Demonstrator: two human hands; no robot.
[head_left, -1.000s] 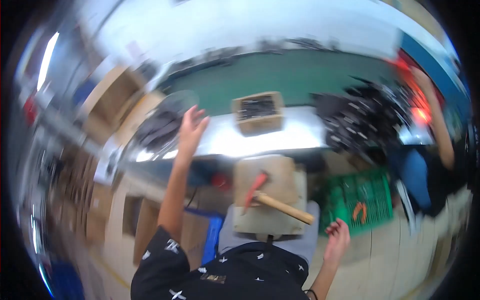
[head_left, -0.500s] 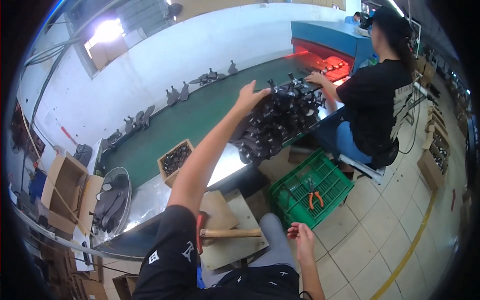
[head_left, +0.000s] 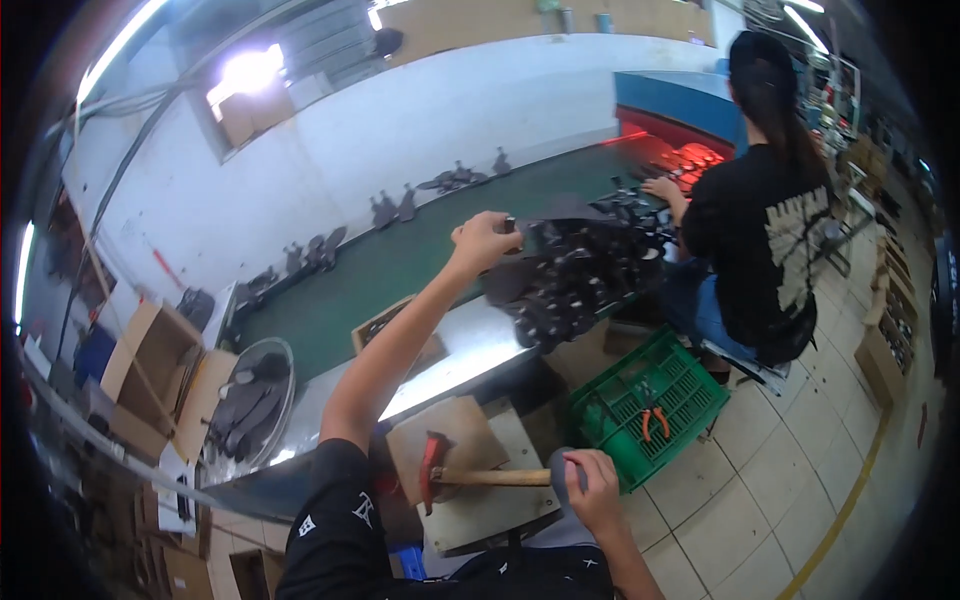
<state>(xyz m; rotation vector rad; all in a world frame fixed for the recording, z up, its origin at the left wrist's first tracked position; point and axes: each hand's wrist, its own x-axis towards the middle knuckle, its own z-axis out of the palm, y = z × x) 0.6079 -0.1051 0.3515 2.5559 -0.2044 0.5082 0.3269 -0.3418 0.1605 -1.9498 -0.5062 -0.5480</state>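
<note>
My left hand (head_left: 487, 240) is stretched over the bench, its fingers closed on the upright stem of a dark flat piece. The piece's outline merges with the heap of dark stemmed pieces (head_left: 585, 275) to its right. My right hand (head_left: 597, 492) is low, with fingers curled beside a rounded dark-grey shape at the end of the hammer handle. Whether that shape is my knee or something held is unclear. The red-headed hammer (head_left: 495, 478) lies on a pale block (head_left: 495, 515), its wooden handle pointing right.
A co-worker (head_left: 765, 220) sits at the right, one hand at the heap's far end. Behind runs a green conveyor belt (head_left: 400, 255) into a red-lit blue machine (head_left: 665, 95). A green crate (head_left: 600, 400) holds orange-handled pliers (head_left: 655, 422). A wire basket (head_left: 285, 400) of dark pieces stands left.
My left hand has gone from spread fingers above the heap to a closed grip on a stem, drawn back leftward. The right hand has shifted toward the handle's end. The view has also moved.
</note>
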